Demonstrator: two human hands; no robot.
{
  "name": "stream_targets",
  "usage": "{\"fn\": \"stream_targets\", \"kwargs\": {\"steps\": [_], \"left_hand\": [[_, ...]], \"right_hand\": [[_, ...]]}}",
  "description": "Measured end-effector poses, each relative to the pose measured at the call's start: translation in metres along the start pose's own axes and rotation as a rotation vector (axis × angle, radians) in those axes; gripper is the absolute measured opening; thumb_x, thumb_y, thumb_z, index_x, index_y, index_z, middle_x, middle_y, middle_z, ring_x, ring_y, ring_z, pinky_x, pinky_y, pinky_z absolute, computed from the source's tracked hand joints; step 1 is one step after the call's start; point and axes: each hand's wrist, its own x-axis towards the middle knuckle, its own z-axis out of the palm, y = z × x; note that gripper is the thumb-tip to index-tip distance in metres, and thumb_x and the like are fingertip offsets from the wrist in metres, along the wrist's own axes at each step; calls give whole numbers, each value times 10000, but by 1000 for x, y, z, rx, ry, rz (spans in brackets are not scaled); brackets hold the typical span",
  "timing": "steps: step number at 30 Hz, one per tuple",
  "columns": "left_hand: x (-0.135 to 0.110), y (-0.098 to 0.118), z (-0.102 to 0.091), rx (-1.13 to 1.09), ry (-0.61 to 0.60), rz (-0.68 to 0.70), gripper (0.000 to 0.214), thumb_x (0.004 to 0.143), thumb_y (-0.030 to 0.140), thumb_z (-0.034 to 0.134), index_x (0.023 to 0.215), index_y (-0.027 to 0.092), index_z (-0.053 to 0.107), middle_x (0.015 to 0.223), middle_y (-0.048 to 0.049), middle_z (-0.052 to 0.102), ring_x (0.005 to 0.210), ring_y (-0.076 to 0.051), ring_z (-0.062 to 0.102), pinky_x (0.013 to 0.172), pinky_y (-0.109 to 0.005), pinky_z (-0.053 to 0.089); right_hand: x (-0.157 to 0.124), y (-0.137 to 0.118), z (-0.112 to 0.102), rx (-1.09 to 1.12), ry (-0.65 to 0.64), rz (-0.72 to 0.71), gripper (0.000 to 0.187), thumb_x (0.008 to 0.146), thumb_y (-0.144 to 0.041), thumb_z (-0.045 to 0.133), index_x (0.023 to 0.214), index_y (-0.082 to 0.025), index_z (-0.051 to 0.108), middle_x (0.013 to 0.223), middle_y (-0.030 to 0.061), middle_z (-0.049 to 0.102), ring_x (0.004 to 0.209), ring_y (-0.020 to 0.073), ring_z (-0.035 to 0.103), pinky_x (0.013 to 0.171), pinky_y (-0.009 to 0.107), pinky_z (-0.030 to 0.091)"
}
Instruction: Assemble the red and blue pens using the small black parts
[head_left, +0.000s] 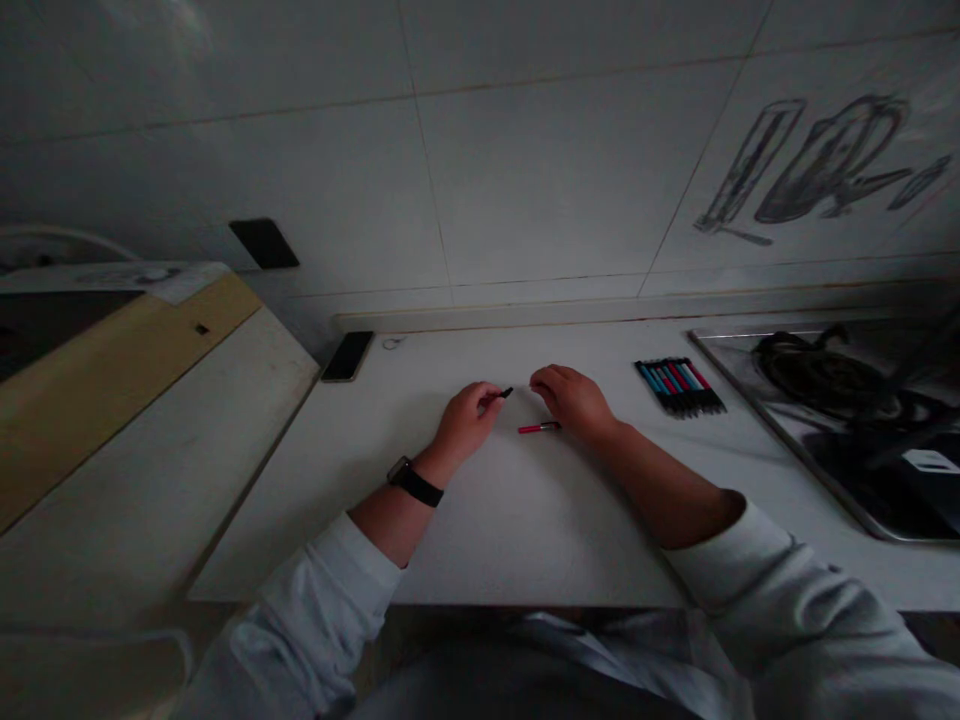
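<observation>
The left hand (466,418) was pinched shut on a short black piece (504,393), which stuck out from the fingertips toward the right hand (574,400). Whether it was a cap or the end of a pen could not be told. The right hand rested palm down on the counter (525,520), fingers curled together. Whether they held anything was hidden. The 2 hands were near each other but apart.

1 red pen (538,428) lay flat on the counter between the hands, just beside the right one, its dark end pointing at that hand. Touching or not could not be told.

To the right, a row of pens (679,387) lay side by side, black with blue, red and white bands, well apart from both hands. Judging by this, only the red pen and the black piece were being handled, and the row lay untouched.

A phone (347,356) lay far left by the wall, and a stove (840,400) sat at the far right.
</observation>
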Motion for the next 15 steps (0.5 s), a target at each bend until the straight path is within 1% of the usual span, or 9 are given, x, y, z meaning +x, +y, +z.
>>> {"fn": "stream_targets", "kwargs": {"steps": [2, 5, 10, 13, 15], "left_hand": [[0, -2, 0, 16, 5, 17, 88, 943, 213, 639, 1014, 205, 689, 1008, -52, 733, 924, -182, 678, 869, -328, 547], [1, -3, 1, 32, 7, 35, 76, 935, 198, 651, 1000, 204, 690, 997, -49, 725, 919, -178, 674, 869, -325, 546], [1, -3, 1, 52, 3, 57, 74, 931, 189, 661, 997, 201, 691, 990, -45, 716, 924, -174, 663, 879, -327, 539], [0, 1, 0, 75, -3, 61, 67, 929, 190, 669, 990, 197, 695, 982, -46, 711, 919, -176, 659, 868, -327, 537], [0, 4, -2, 100, -7, 82, 58, 924, 186, 679, 977, 196, 703, 978, -47, 705, 929, -183, 656, 868, -332, 534]], "right_hand": [[-2, -3, -1, 43, 39, -75, 191, 1028, -241, 531, 1019, -221, 720, 1011, 75, 752, 906, 200, 659, 801, 288, 456], [-3, -6, -3, 72, 52, -133, 188, 1024, -250, 554, 1025, -220, 739, 1001, 77, 763, 888, 202, 679, 807, 293, 475], [-3, -4, -2, 68, 55, -177, 213, 1028, -273, 559, 1011, -224, 766, 1011, 79, 780, 889, 212, 703, 819, 310, 496], [-3, -2, 1, 46, 47, -197, 225, 1029, -288, 561, 997, -219, 774, 979, 76, 788, 872, 219, 709, 824, 319, 496], [-3, -1, 3, 27, 35, -196, 224, 1027, -299, 564, 1021, -221, 773, 948, 77, 788, 851, 221, 708, 811, 320, 493]]}}
